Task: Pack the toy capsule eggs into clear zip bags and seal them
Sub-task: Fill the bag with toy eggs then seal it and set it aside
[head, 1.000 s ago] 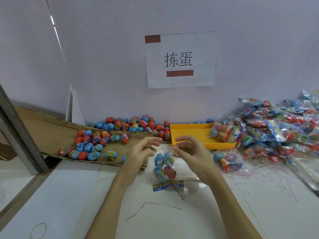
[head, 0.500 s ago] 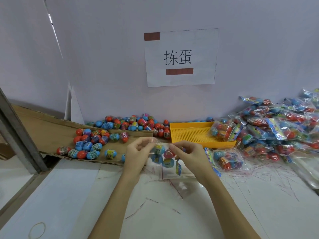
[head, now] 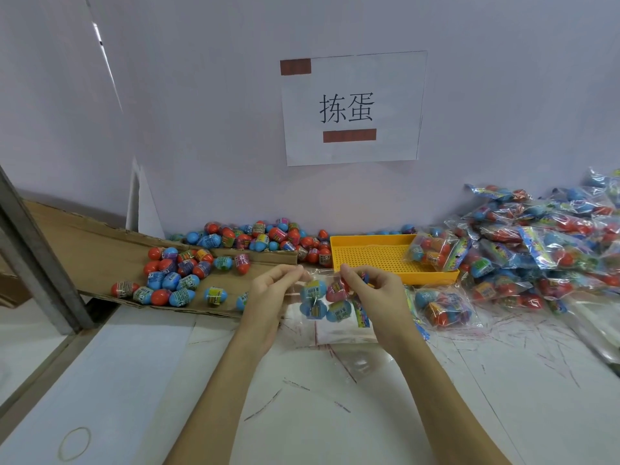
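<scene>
A clear zip bag (head: 323,298) with several blue and red capsule eggs inside hangs between my hands just above the white table. My left hand (head: 270,290) pinches the bag's top edge at its left end. My right hand (head: 372,288) pinches the same edge at its right end. Loose red and blue capsule eggs (head: 177,278) lie on a brown cardboard sheet (head: 84,253) to the left, with more eggs (head: 265,238) piled against the wall.
An orange perforated tray (head: 372,255) sits behind my hands with one filled bag (head: 434,251) on its right edge. A heap of filled bags (head: 543,250) covers the right side. A metal post (head: 37,260) stands at the left. A rubber band (head: 74,443) lies at the near left.
The bag went from hanging upright with both hands close together at its top to being held wider, my hands spread apart along the top edge. The last half second shows little movement.
</scene>
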Demonstrator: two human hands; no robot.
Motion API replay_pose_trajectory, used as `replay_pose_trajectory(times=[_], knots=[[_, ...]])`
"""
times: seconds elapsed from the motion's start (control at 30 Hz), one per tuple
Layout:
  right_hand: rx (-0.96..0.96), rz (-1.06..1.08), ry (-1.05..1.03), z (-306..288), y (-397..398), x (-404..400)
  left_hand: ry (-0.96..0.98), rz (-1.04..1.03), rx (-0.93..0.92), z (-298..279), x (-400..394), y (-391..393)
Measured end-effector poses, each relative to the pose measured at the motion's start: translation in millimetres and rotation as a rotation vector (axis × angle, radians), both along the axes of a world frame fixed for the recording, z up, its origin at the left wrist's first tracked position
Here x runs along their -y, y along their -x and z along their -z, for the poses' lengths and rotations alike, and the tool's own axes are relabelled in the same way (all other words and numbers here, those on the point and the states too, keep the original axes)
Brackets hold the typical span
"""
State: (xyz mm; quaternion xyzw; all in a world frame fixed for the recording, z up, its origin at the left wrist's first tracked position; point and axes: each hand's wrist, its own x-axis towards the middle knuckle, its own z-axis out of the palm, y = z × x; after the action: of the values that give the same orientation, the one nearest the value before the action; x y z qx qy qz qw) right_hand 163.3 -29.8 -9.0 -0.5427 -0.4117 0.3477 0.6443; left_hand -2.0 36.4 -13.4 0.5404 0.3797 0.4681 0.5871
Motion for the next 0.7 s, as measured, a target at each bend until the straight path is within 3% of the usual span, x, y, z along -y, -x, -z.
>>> replay_pose_trajectory(times=[0.13,0.3,0.43,0.47,0.57,0.63,0.7], knots=[[0.004,-0.005,0.012,0.8,-3.2,-0.9,-0.038,0.024,-0.041,0.5,3.5,-3.2],[-0.009,-0.107,-0.041,-0.8,-1.6,1.4,0.059,-0.078,0.087,-0.2,2.2,-1.3],[0.442,0.048,-0.011,5.6,-6.0,-0.6,-0.078,-0.159,0.015,-1.5,-0.1,3.7],[0.424,0.056,-0.028,7.1,-7.8,-0.7,-0.113,-0.150,0.002,-2.9,0.6,3.6],[0.106,-0.036,-0.072,3.0,-6.5,1.7,-0.157,-0.049,-0.042,-1.0,1.7,0.2],[0.045,-0.087,-0.083,3.2,-5.2,1.1,-0.073,0.043,-0.027,1.1,2.5,-2.3],[0.008,-0.129,-0.094,4.6,-5.7,-1.1,0.120,0.102,0.176,-0.6,3.2,-5.6]])
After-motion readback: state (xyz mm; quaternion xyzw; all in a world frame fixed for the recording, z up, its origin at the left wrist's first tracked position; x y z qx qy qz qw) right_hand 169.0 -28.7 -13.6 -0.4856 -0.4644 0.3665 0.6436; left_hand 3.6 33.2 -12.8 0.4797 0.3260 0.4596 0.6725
